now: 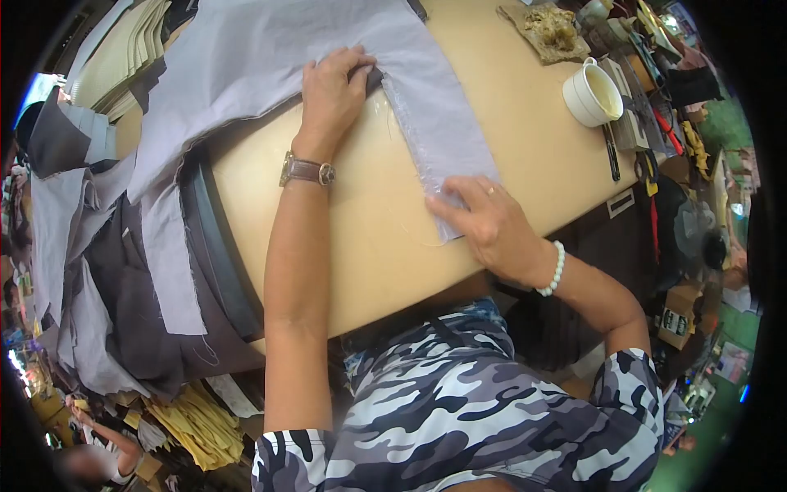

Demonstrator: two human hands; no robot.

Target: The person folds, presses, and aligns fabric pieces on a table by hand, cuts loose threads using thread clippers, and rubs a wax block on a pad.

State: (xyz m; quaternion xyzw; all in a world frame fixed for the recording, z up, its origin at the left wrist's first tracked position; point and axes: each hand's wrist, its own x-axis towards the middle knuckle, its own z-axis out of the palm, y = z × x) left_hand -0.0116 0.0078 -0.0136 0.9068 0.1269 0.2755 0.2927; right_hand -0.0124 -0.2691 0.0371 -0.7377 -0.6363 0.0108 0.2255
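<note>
A large piece of light grey fabric (254,61) with frayed edges lies over the tan tabletop, a dark layer showing beneath its edge. My left hand (334,90), wearing a wristwatch, is closed on the fabric at the inner corner, where a small dark patch pokes out beside the thumb. From that corner a grey strip runs down toward me, a whitish band along its left edge. On the strip's near end rests my right hand (484,217), thumb apart from the bent forefinger and cloth visible between them. Its other fingertips are partly hidden.
A white mug (592,94) stands at the right, near a brownish lump (548,33) on a board. A black pen (611,152) and scissors (649,170) lie near the right edge. Dark and grey cloth hangs off the left edge. Another person (102,455) is at lower left.
</note>
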